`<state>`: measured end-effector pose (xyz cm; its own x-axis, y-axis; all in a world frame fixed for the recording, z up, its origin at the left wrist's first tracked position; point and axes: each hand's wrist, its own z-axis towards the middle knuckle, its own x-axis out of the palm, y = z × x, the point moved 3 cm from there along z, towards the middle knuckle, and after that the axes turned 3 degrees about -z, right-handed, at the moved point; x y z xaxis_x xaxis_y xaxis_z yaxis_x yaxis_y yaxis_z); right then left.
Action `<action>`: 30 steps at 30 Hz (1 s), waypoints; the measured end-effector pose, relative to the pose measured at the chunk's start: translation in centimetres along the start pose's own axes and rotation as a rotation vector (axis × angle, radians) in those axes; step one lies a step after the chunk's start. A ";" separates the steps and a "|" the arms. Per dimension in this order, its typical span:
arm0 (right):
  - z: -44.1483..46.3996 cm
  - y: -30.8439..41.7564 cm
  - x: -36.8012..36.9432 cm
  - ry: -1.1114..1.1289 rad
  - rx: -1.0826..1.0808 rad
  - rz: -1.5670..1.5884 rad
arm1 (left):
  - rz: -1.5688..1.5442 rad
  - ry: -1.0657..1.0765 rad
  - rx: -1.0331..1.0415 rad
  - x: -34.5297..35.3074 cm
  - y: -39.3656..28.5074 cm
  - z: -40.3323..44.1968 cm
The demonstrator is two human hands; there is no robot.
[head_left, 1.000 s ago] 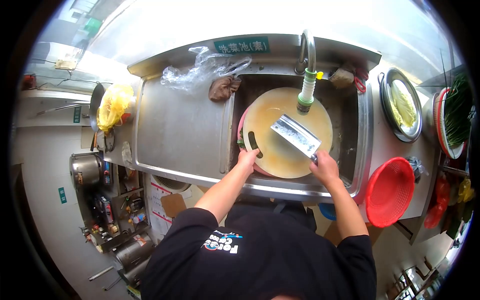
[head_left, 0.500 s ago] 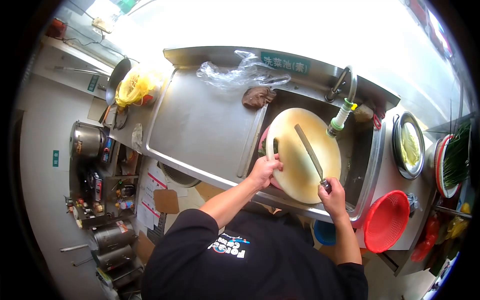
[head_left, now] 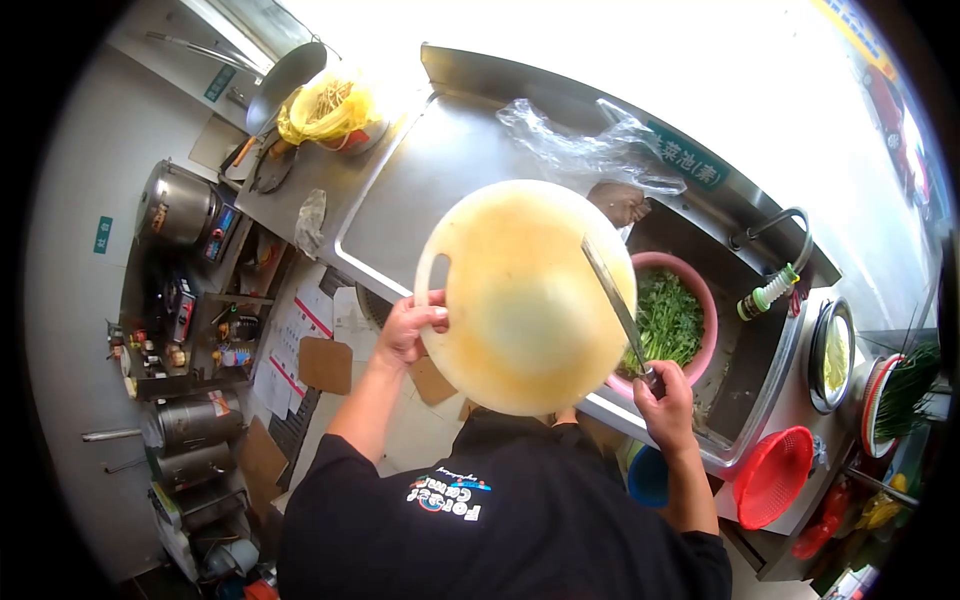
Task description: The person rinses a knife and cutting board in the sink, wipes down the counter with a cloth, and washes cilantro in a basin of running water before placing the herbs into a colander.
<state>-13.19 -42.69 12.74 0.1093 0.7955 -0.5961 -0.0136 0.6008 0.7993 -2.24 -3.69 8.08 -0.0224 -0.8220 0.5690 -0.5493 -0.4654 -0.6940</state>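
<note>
Left grip [head_left: 406,329] holds the board [head_left: 500,320], right grip [head_left: 668,402] the cleaver [head_left: 613,298], perhaps touching it; should the right slacken, the cleaver could drop onto greens [head_left: 668,320].

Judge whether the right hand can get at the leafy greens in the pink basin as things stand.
Probably not: the right hand grips the cleaver. Once freed, it likely could, since much of the leafy greens lies uncovered nearby in the pink basin.

Bright light [head_left: 640,45] glares across from a pale wall [head_left: 75,330] and cluttered shelves [head_left: 238,297].
</note>
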 end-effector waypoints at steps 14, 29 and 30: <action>7.3 3.9 20.1 0.330 -0.244 -0.508 | 0.856 -0.495 -0.070 -16.8 -1.8 3.7; -2.2 -19.5 4.6 0.087 0.719 -0.559 | 0.894 -0.183 0.355 -3.9 1.1 3.7; -2.3 -21.4 3.0 0.151 0.845 -0.569 | 0.907 -0.186 0.353 -2.7 1.7 3.1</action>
<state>-14.85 -52.97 -6.37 -0.2457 0.4475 -0.8598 0.7110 0.6861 0.1539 -0.51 -3.25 3.99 -0.1636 -0.9397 -0.3003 -0.1081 0.3197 -0.9413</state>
